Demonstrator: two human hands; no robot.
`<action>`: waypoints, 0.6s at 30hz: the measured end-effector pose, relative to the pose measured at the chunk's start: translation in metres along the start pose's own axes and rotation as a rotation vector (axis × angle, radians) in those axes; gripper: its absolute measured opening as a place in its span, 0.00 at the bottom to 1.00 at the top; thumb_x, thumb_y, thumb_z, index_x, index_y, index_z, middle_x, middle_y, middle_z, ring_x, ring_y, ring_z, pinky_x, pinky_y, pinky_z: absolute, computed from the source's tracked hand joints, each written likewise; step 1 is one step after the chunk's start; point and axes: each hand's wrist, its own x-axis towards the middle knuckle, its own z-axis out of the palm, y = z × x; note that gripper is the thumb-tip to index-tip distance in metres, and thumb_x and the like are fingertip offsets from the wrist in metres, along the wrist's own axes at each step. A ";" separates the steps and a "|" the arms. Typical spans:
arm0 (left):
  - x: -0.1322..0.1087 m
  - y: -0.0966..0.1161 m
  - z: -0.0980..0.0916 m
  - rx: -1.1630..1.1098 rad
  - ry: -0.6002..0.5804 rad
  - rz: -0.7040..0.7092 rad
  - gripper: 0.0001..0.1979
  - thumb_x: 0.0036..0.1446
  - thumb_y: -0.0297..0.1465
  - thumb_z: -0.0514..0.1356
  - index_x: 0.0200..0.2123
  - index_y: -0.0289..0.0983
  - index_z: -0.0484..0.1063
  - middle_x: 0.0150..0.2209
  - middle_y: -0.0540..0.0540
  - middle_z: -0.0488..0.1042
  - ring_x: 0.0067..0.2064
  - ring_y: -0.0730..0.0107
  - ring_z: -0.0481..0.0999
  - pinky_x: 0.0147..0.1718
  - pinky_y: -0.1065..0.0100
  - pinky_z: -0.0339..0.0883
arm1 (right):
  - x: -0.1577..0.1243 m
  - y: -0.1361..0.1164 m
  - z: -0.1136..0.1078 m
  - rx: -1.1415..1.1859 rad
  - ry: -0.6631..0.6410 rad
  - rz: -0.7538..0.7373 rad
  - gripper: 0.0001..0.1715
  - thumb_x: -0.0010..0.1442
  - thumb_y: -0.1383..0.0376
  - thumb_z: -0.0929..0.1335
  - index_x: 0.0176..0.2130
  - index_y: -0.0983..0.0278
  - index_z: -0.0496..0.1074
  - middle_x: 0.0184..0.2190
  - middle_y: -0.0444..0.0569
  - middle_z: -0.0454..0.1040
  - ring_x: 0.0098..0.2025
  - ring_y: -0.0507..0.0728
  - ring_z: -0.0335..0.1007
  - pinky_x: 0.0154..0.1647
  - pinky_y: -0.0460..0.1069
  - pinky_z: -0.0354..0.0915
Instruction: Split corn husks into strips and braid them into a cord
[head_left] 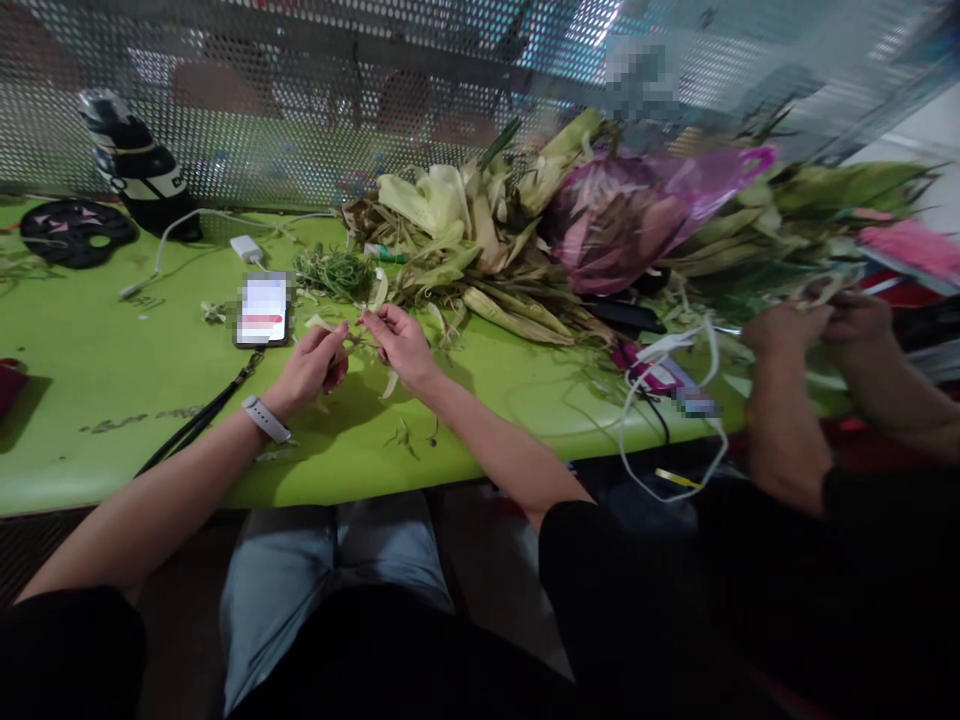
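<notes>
Over the near part of the green-covered table, my left hand (315, 362) and my right hand (405, 348) meet with closed fingertips. Between the right fingertips a pale corn husk strip (381, 287) sticks up. My left thumb and finger are pinched close to it, on something too small to make out. Another loose pale strip (391, 384) shows just below the hands. Behind them sits a small heap of thin green strips (334, 272). A large pile of corn husks (450, 225) spreads beyond it. A phone (262, 312) lies left of my left hand.
A purple plastic bag (622, 215) rests among the husks. At right are a co-worker's hands (791, 325) and a white cable (622, 430) hanging over the table edge. A dark bottle (139, 165), black mask-like object (77, 233) and white charger (246, 249) stand left, before a perforated metal screen (300, 110).
</notes>
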 end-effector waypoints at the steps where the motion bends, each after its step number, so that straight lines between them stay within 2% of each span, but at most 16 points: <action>1: 0.000 0.000 0.000 -0.011 -0.009 0.000 0.15 0.63 0.45 0.61 0.33 0.41 0.64 0.15 0.58 0.63 0.14 0.78 0.60 0.13 0.74 0.48 | 0.000 0.000 0.000 -0.002 -0.001 0.007 0.26 0.57 0.42 0.72 0.33 0.60 0.65 0.20 0.35 0.56 0.18 0.45 0.49 0.18 0.44 0.50; 4: -0.002 0.003 0.001 -0.001 -0.062 0.003 0.13 0.64 0.44 0.61 0.38 0.41 0.67 0.16 0.57 0.66 0.14 0.77 0.61 0.13 0.74 0.52 | 0.000 -0.001 0.001 -0.023 0.001 0.011 0.21 0.61 0.46 0.71 0.36 0.60 0.68 0.23 0.37 0.62 0.18 0.45 0.49 0.17 0.44 0.51; 7: -0.002 0.003 0.002 0.004 -0.119 0.007 0.16 0.63 0.45 0.61 0.33 0.39 0.67 0.18 0.54 0.70 0.16 0.77 0.65 0.15 0.74 0.56 | -0.001 -0.002 0.004 -0.037 -0.005 -0.005 0.17 0.62 0.50 0.71 0.39 0.60 0.72 0.22 0.36 0.62 0.18 0.45 0.49 0.17 0.43 0.50; 9: 0.000 0.002 0.001 0.001 -0.131 0.022 0.17 0.62 0.45 0.63 0.33 0.38 0.68 0.22 0.51 0.73 0.20 0.76 0.71 0.17 0.74 0.59 | -0.002 -0.003 0.006 -0.020 -0.020 -0.009 0.17 0.62 0.50 0.71 0.38 0.61 0.73 0.21 0.36 0.62 0.18 0.45 0.50 0.16 0.43 0.51; 13: 0.004 -0.003 -0.001 -0.046 -0.102 0.027 0.16 0.60 0.43 0.65 0.38 0.36 0.71 0.30 0.47 0.78 0.27 0.72 0.78 0.21 0.73 0.66 | -0.004 -0.004 0.008 0.006 -0.024 -0.025 0.21 0.60 0.46 0.71 0.35 0.61 0.72 0.23 0.38 0.66 0.19 0.45 0.54 0.17 0.43 0.54; 18: 0.006 0.001 -0.001 -0.115 -0.047 0.054 0.10 0.59 0.35 0.68 0.36 0.35 0.71 0.28 0.48 0.76 0.26 0.77 0.74 0.21 0.76 0.63 | -0.006 -0.001 0.007 -0.086 0.076 -0.093 0.20 0.62 0.47 0.70 0.37 0.61 0.74 0.24 0.39 0.65 0.20 0.46 0.52 0.19 0.44 0.54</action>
